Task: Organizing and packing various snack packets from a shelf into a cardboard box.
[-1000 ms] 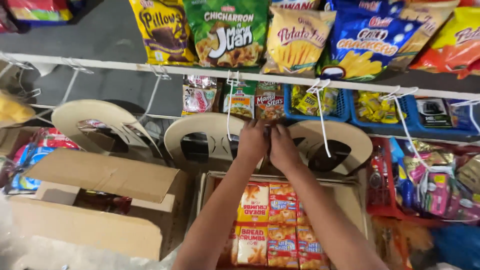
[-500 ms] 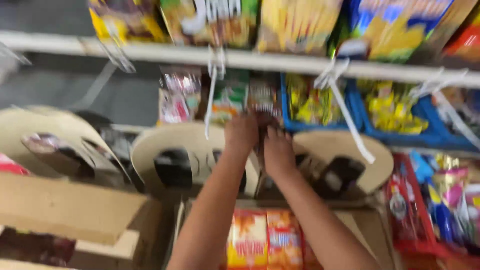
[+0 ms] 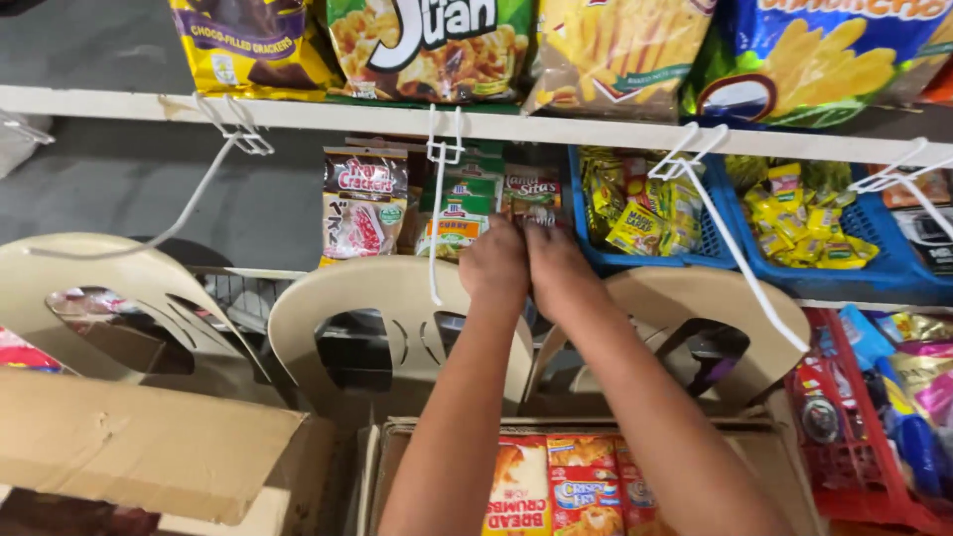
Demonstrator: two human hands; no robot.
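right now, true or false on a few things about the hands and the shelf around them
1. Both hands, the left hand and the right hand, reach up side by side at the hanging sachet packets. True.
2. The blue baskets are empty. False: they hold small yellow packets.
3. The carton below the arms holds breadcrumb packs. True.
4. The chairs are red. False: they are beige plastic.
5. The white wire hook hangs right of the blue baskets. False: it hangs left of them.

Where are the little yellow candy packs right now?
In the head view, the yellow packs sit in a blue basket on the shelf, just right of the person's right hand and under the white rail.
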